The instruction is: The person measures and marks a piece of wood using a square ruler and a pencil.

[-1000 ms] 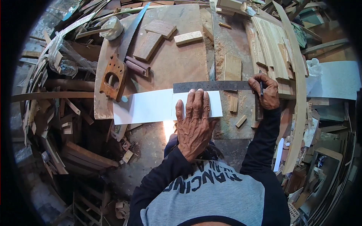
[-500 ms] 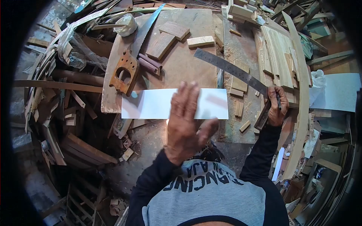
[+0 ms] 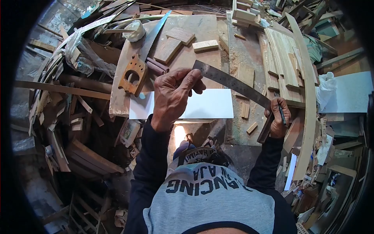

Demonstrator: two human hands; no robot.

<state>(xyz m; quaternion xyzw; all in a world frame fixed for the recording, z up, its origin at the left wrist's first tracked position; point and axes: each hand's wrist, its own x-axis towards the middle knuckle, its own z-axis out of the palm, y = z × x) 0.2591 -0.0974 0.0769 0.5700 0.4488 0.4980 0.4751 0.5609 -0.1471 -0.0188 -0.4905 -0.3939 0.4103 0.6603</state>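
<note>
My right hand [image 3: 279,117] is closed around the corner of a try square [image 3: 233,82], with a dark pencil [image 3: 281,116] also between its fingers. The metal blade points up and left, and its dark stock hangs below my hand. My left hand [image 3: 173,95] has curled fingers pinched at the far end of the blade; how firmly they hold it is hard to see. Below the blade, a white rectangular board [image 3: 210,104] lies along the near edge of the worktable [image 3: 120,105]. My left hand and wrist cover part of this board.
A wooden-handled handsaw [image 3: 133,76] lies at the left of the table, beside brown rolls [image 3: 156,67]. Wood blocks [image 3: 205,45] lie farther back. Stacked planks [image 3: 284,58] and a long curved strip [image 3: 306,97] stand to the right. Scrap wood [image 3: 93,156] crowds the left.
My left hand has lifted off the white board and moved up to the blade's end, its fingers curling in. My right hand still holds the try square and pencil, slightly shifted left.
</note>
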